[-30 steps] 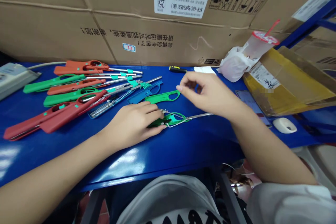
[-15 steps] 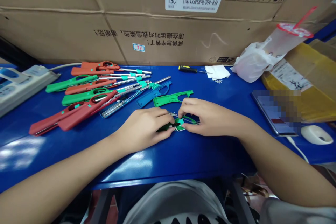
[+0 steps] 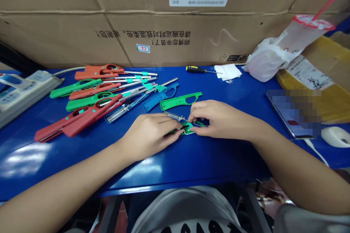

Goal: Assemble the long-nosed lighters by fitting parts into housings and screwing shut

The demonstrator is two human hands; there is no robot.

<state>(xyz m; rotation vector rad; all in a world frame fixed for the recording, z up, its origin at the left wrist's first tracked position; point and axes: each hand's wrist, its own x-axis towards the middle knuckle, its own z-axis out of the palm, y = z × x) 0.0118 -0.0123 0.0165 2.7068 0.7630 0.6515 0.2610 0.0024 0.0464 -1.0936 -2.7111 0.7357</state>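
Observation:
On the blue table (image 3: pixel 191 160) both hands meet over a green lighter shell (image 3: pixel 188 128) with thin wires and a metal tube. My left hand (image 3: pixel 149 134) lies curled on its handle end and presses it down. My right hand (image 3: pixel 216 118) pinches at the part from the right, fingers closed on it. Just behind them lies an empty green shell half (image 3: pixel 180 101), and beside it a blue one (image 3: pixel 158 97).
A pile of red and green long lighters (image 3: pixel 93 96) lies at the left, past it a white power strip (image 3: pixel 22 93). A screwdriver (image 3: pixel 197 69), tissue (image 3: pixel 227 71), bagged cup (image 3: pixel 287 47), phone (image 3: pixel 294 113) and cardboard boxes (image 3: pixel 109 18) stand behind and right.
My right hand came down from the air above the table onto the green shell and now pinches it. The left hand stayed on the shell. The view shifted slightly right.

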